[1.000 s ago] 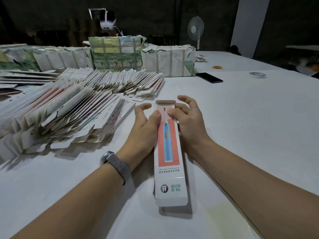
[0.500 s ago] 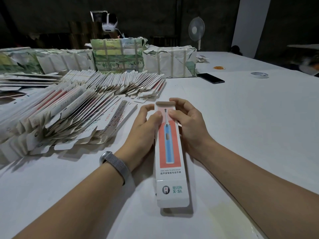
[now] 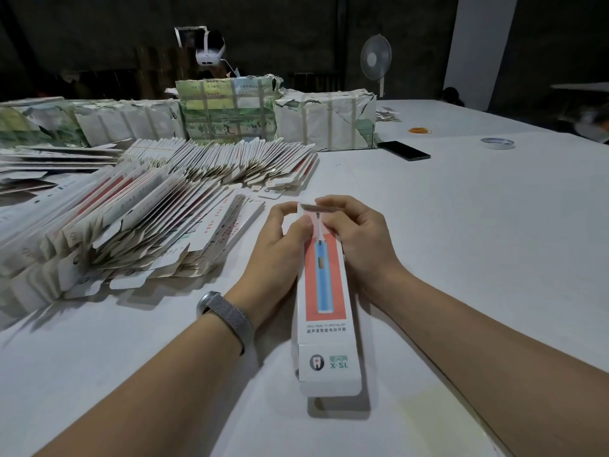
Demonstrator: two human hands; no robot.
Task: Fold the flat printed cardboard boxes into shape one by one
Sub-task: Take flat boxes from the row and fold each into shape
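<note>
Gripping the box's (image 3: 324, 291) far end, both hands (image 3: 329, 239) curl.

Both hands (image 3: 324, 240) curled, thumbs up.

A packing workshop: fanned stacks of flat cartons (image 3: 138, 225) and strapped bundles (image 3: 326, 122) crowd a long white table (image 3: 478, 242).

**Dim room, wide white surface**

A large white surface (image 3: 461, 245) fills most of the view and runs back toward a dark wall (image 3: 296, 34). A white standing fan (image 3: 376, 59) rises at the far edge. To its right stands a pale pillar (image 3: 479, 41). A small white device (image 3: 210, 49) is mounted high against the dark background. Light falls softly from above, and the room behind is shadowed.
</note>
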